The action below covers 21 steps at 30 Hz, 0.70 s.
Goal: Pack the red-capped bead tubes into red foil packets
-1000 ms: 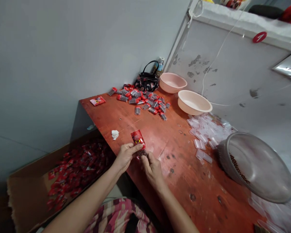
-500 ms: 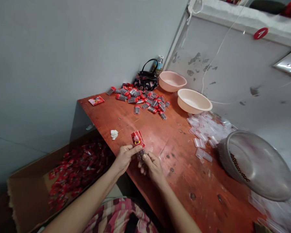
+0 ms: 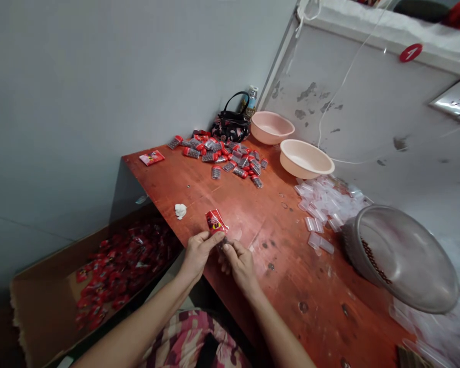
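Over the near edge of the table, my left hand is closed, pinching a small red printed packet by its lower end. Close beside it, my right hand is closed around a small clear container with dark balls, mostly hidden by the fingers. The container meets the packet's lower end; whether it is inside the packet I cannot tell. Farther back lies a heap of small clear containers with red caps, filled with dark balls. A flat red packet rests near the table's left corner.
On the red-brown table stand two pale plastic basins, a dark handbag and a tilted metal bowl with brown balls. Clear empty containers lie heaped beside it. Below left, a cardboard box holds many red packets.
The red packet has tipped slightly left and come down a little, and less of the clear container shows between my hands. Both hands keep their grip.
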Tool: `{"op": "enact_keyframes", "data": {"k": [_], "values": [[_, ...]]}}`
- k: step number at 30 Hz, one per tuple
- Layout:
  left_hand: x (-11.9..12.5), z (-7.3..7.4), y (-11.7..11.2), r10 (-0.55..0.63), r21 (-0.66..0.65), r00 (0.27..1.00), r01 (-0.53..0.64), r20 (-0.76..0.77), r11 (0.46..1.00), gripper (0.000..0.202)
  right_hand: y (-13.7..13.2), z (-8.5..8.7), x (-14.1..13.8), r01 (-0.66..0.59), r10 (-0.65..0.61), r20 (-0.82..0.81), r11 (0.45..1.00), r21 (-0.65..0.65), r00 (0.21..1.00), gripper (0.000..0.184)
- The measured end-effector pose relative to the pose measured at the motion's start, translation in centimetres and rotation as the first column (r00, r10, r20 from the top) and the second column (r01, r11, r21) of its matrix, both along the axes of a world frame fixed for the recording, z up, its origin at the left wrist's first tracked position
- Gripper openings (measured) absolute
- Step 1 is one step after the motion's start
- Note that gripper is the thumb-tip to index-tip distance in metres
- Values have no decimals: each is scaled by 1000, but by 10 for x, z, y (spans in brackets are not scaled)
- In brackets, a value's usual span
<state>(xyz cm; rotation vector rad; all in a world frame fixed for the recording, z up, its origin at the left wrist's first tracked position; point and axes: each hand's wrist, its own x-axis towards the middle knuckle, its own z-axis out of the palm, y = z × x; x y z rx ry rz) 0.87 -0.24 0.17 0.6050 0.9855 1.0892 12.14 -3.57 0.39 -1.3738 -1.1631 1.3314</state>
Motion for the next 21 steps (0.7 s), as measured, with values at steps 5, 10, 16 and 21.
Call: {"op": "enact_keyframes", "data": {"k": [5,10,16,21], "values": [[1,8,0,-55,39,981,49,184,998,18,-4,3,-1,18,-31,125,994,104,992,22],[-5,14,-2,-304,71,915,296,264,953,25,-5,-1,-5,-10,-4,-261,999,-53,965,31],[-6,2,-1,-260,94,958,249,119,964,22,0,-1,-5,51,-49,-99,999,14,994,27],[-8,1,-1,-118,55,991,114,66,992,20,2,-1,-1,-88,85,-288,996,5,954,25]]}}
